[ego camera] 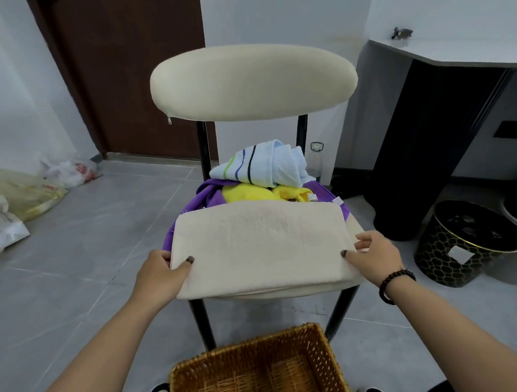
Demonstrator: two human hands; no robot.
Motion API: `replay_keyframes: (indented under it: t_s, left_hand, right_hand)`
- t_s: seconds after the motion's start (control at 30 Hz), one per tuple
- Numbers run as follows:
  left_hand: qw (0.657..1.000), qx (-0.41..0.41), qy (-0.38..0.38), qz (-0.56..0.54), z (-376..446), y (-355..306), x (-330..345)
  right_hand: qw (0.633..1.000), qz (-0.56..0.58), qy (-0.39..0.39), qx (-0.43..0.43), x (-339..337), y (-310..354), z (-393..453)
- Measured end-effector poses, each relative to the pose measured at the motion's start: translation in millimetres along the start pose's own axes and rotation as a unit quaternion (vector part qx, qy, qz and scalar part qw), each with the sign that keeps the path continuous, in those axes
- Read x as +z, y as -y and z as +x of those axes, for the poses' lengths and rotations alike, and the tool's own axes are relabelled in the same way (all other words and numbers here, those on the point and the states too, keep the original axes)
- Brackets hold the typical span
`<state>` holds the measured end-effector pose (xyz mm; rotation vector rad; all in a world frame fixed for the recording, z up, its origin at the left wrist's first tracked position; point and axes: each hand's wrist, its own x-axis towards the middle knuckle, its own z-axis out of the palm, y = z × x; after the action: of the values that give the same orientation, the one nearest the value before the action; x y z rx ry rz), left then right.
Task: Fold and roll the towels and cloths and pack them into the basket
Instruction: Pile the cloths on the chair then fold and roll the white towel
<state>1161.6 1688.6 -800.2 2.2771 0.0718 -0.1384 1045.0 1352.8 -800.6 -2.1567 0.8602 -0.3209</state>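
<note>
A folded cream towel (262, 243) lies flat on the front of a cream chair seat (356, 220). My left hand (162, 272) pinches its left edge, thumb on top. My right hand (374, 255) pinches its right edge the same way. Behind the towel lies a heap of cloths: a purple one (210, 192), a yellow one (251, 193) and a light blue striped towel (264, 165) on top. A woven wicker basket (244, 349) stands on the floor below the chair, near my feet, with nothing visible inside.
The chair's padded backrest (254, 82) rises behind the heap. A black patterned round bin (463, 245) and a dark pedestal (428, 145) stand to the right. Plastic bags (17, 196) lie on the floor at left. A brown door (131, 76) is behind.
</note>
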Motion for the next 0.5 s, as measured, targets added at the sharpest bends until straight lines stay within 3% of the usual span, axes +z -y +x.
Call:
replay_keyframes:
  t_s: [0.2, 0.33, 0.4, 0.5]
  left_hand:
    - [0.997, -0.054, 0.003, -0.062, 0.0, -3.5, 9.9]
    - [0.996, -0.047, 0.001, -0.075, 1.6, 2.3, 14.0]
    - [0.999, -0.030, -0.004, -0.036, 1.1, 5.0, 16.0]
    - [0.997, 0.010, -0.044, 0.070, -1.1, 5.9, 16.5]
  right_hand:
    - [0.990, 0.077, 0.060, 0.102, 2.9, -5.8, 18.1]
    - [0.974, 0.138, 0.090, 0.159, -6.5, -10.2, 25.3]
    - [0.978, 0.114, 0.081, 0.156, -11.5, -7.9, 23.9]
    - [0.993, -0.023, 0.048, 0.104, -12.6, 1.3, 15.3]
